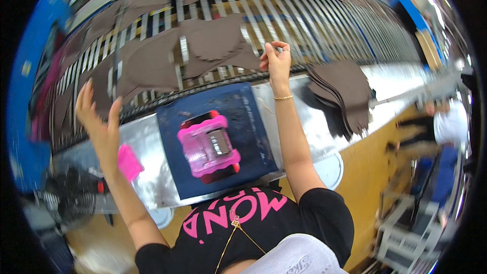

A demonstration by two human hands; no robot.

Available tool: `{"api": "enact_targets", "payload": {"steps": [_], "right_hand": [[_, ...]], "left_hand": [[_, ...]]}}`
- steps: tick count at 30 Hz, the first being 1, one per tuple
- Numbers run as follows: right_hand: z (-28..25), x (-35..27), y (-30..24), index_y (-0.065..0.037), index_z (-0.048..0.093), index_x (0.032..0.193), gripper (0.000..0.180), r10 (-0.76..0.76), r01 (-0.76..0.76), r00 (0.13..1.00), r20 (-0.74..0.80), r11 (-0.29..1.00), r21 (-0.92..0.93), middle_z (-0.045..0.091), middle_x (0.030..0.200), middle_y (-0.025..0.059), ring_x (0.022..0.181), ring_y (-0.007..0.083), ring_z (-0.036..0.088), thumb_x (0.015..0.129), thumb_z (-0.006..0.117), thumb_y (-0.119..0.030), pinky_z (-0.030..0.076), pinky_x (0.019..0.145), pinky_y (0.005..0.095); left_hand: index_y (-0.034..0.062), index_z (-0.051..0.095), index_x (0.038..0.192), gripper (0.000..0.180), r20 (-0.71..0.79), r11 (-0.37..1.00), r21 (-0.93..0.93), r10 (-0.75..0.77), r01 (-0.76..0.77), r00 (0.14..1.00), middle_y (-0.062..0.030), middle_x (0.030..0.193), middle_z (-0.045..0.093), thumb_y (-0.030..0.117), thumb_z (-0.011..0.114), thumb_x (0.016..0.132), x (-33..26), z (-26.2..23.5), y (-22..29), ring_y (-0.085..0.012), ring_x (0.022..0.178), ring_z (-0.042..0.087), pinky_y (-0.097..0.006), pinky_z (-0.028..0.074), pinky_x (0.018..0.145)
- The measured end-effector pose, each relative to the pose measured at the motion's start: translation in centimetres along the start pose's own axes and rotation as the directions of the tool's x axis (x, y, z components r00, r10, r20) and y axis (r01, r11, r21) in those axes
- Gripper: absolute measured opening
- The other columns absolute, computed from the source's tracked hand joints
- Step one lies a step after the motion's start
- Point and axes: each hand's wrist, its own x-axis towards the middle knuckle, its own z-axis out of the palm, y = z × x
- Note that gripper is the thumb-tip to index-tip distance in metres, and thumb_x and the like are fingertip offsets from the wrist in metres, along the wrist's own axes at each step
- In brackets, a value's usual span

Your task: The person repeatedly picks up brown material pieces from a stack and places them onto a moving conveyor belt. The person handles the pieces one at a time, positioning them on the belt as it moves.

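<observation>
My left hand (99, 122) is raised at the left, thumb and fingers spread, with nothing in it. Below it, near my left forearm, lies a bright pink piece (130, 163) on the metal ledge. My right hand (279, 63) reaches over the near edge of the slatted bed, fingers loosely bent and thumb apart; I see nothing held. Beside its fingertips is the edge of a brown flat cut piece (215, 40). Between my arms, a pink and red device with a small dark display (210, 146) rests on a dark blue mat (238, 116).
More brown pieces (152, 63) lie across the slatted metal bed (304, 25). To the right, a stack of brown pieces (345, 94) overhangs the metal ledge (299, 116). A round white lid or container (329, 170) is below the ledge. Another person (449, 122) stands farther right.
</observation>
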Motion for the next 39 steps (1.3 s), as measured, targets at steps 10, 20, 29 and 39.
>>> {"api": "enact_targets", "payload": {"steps": [10, 20, 29, 39], "right_hand": [[-27.7, -6.6, -9.3, -0.001, 0.062, 0.108, 0.058, -0.463, -0.593, 0.738, -0.491, -0.098, -0.799, 0.054, 0.118, 0.0221, 0.110, 0.0382, 0.052, 0.075, 0.070, -0.047, 0.046, 0.089, 0.0457], [-25.2, -7.1, -9.0, -0.001, 0.058, 0.113, 0.056, -0.482, -0.696, 0.677, -0.556, -0.171, -0.698, 0.055, 0.120, 0.0158, 0.107, 0.0325, 0.055, 0.077, 0.069, -0.044, 0.051, 0.081, 0.0436], [-17.3, -9.9, -15.0, -0.005, 0.037, 0.133, 0.041, -0.112, -0.294, 0.911, -0.396, 0.496, -0.817, 0.066, 0.090, 0.0189, 0.052, 0.0217, 0.066, 0.094, 0.048, -0.013, 0.048, 0.036, 0.0282], [-1.3, -14.2, -13.2, -0.005, 0.031, 0.119, 0.030, -0.181, 0.241, 0.883, 0.434, 0.967, -0.087, 0.061, 0.092, 0.0159, 0.062, 0.0202, 0.066, 0.095, 0.049, -0.009, 0.056, 0.045, 0.0267]], "left_hand": [[0.0111, 0.037, 0.139, 0.060, 0.138, 0.946, -0.191, -0.240, 0.263, 0.961, -0.0092, 0.134, 0.039, 0.021, 0.065, 0.087, -4.0, 2.5, -3.3, -0.0226, 0.113, 0.047, -0.036, 0.038, 0.091], [0.0114, 0.036, 0.139, 0.062, 0.158, 0.960, -0.210, -0.154, 0.186, 0.975, -0.0087, 0.134, 0.039, 0.018, 0.066, 0.085, -3.7, 3.6, 0.6, -0.0213, 0.112, 0.049, -0.035, 0.040, 0.091], [0.0104, 0.038, 0.137, 0.062, 0.175, 0.970, -0.194, -0.110, 0.144, 0.978, -0.0093, 0.130, 0.042, 0.013, 0.067, 0.083, -4.1, 2.8, 0.9, -0.0207, 0.110, 0.049, -0.033, 0.040, 0.090], [0.0056, 0.043, 0.133, 0.059, 0.382, 0.663, -0.631, -0.184, 0.402, 0.905, -0.0080, 0.108, 0.056, 0.016, 0.070, 0.082, -3.7, 3.7, 4.2, -0.0170, 0.093, 0.059, -0.027, 0.047, 0.076]]}}
